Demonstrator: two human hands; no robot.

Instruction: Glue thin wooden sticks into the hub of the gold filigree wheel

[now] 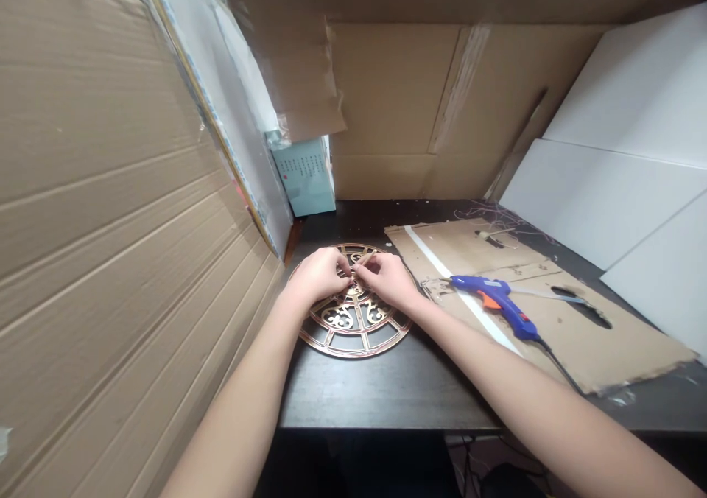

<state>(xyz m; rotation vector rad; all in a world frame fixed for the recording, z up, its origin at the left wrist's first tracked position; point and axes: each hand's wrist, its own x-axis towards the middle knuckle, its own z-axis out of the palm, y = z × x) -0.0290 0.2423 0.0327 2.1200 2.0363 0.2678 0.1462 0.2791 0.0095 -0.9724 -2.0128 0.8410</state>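
A: Forearms first, two of them, coming in from the bottom edge and meeting over the round ornament (353, 314) on the dark desk (387, 387).

B: Hand state?

A: Left hand (317, 275) and right hand (389, 277) both curled, fingertips pressed together on a thin pale stick (361, 260) at the ornament's upper centre. Stick's long axis runs slantwise, left-low to right-high, between the two hands. Neither hand is clearly nearer; both touch it.

B: Ornament's place?

A: Flat on the desk, directly beneath the hands, near the left cardboard wall (110, 225).

B: Counts?

A: One ornament, one stick seen, one blue glue gun (497, 303) lying on a flat cardboard sheet (607, 336) well to the right hand's side, nozzle pointing left. One pale box (306, 177) behind.
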